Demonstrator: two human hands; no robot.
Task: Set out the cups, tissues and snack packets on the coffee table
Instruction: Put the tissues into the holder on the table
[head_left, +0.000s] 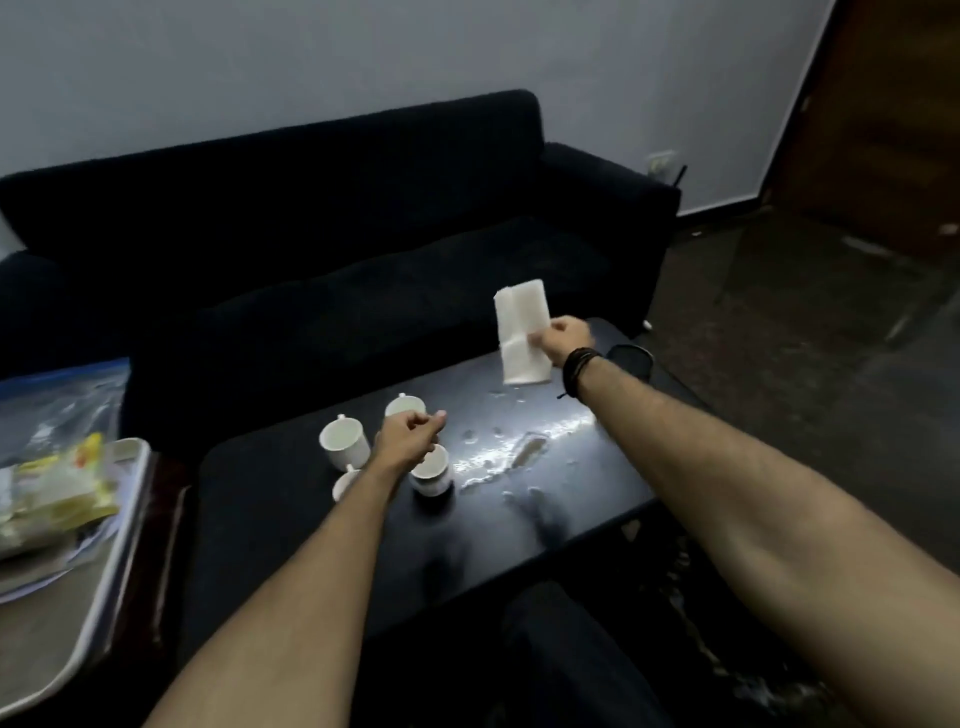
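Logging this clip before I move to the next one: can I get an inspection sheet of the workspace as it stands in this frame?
Surface: dark coffee table, glossy, with glare and what look like wet patches right of centre.
Job's things: four white cups grouped left of centre, one mostly hidden by the left forearm; a folded tissue held above the far right end; snack packets in a clear bag on a tray beside the table.
Clutter: nothing seen.
Hands: left hand loosely closed over the cups, its grip holding nothing visible; right hand pinching the tissue.
Cables: a plug in the wall socket.
Surroundings: dark sofa behind the table, pale wall, wooden door at right.
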